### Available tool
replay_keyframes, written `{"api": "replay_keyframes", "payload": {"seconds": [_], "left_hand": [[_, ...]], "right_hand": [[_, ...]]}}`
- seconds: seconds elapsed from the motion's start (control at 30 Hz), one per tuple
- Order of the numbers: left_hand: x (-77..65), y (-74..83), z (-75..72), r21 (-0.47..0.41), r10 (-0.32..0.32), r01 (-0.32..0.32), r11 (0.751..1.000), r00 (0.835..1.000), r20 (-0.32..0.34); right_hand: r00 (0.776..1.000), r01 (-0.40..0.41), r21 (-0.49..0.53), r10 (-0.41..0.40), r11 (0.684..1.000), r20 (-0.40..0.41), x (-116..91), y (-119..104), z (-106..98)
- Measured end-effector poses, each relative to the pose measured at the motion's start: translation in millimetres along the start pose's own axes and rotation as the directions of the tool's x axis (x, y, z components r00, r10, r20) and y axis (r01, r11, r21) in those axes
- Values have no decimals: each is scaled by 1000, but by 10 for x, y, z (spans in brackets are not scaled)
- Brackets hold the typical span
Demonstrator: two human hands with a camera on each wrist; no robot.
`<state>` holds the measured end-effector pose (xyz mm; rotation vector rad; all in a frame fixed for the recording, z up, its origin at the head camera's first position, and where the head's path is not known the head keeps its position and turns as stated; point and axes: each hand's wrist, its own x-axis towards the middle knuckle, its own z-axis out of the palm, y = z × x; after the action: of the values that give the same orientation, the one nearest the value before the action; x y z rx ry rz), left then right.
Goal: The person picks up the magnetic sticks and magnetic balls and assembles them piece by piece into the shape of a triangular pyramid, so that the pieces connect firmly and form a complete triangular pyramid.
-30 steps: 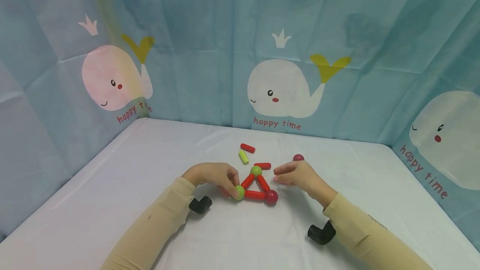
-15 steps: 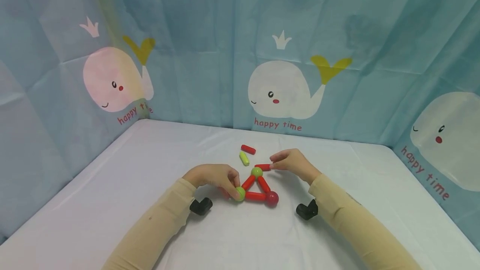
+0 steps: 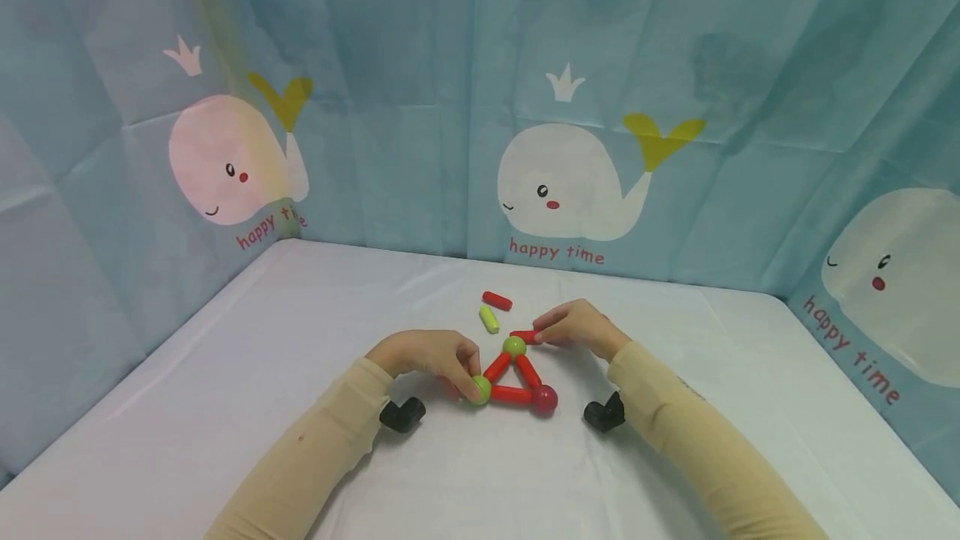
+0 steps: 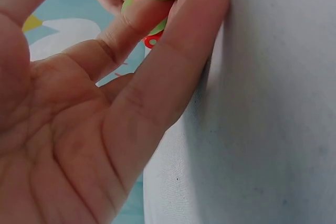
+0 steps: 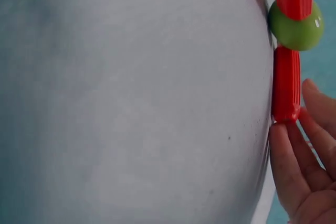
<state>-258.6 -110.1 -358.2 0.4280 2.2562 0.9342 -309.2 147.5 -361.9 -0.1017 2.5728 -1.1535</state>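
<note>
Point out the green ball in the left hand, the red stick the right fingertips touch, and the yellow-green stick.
Green ball [image 3: 484, 387]: head view, its uncovered right side.
Red stick [image 5: 286, 82]: right wrist view, middle of its length.
Yellow-green stick [image 3: 489, 319]: head view, middle of its length.

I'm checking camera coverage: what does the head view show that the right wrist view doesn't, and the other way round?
Only head: the left hand pinching the nearer green ball, plus the red ball and yellow-green stick.
Only right wrist: grooves along the red stick and the palm side of the right hand.
Both: that hand at the stick's end, the farther green ball by its other end.
</note>
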Motion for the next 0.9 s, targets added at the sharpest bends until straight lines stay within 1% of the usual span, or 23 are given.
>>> {"api": "replay_keyframes", "payload": {"seconds": [0.13,0.27,0.37,0.5,0.7,0.83,0.9], "left_hand": [[8,-13,3,-3,3,-3,1000,1000,-4],[-2,-3,5,-14,8,-8,1000,1000,-4],[5,-7,9,-21,11,-11,1000,1000,-11],[9,-8,11,-20,0,-1,1000,999,-33],[41,9,-1,-21,-16,15,1000,997,-70],[97,24,-31,-10,-14,13,1000,994,-110],[131,31,-46,-2,-20,20,1000,991,-129]], "right_hand": [[1000,-18,-31,17,999,-13,14,-42,23],[1000,-29,-33,28,999,-14,20,-46,27],[1000,-21,-38,20,999,-14,21,-25,17],[999,0,-36,-1,999,-38,-8,13,-21],[997,16,5,-15,1000,-75,-83,19,-105],[997,7,65,-2,998,-80,-132,5,-136],[997,19,87,-13,996,-75,-158,3,-135]]}}
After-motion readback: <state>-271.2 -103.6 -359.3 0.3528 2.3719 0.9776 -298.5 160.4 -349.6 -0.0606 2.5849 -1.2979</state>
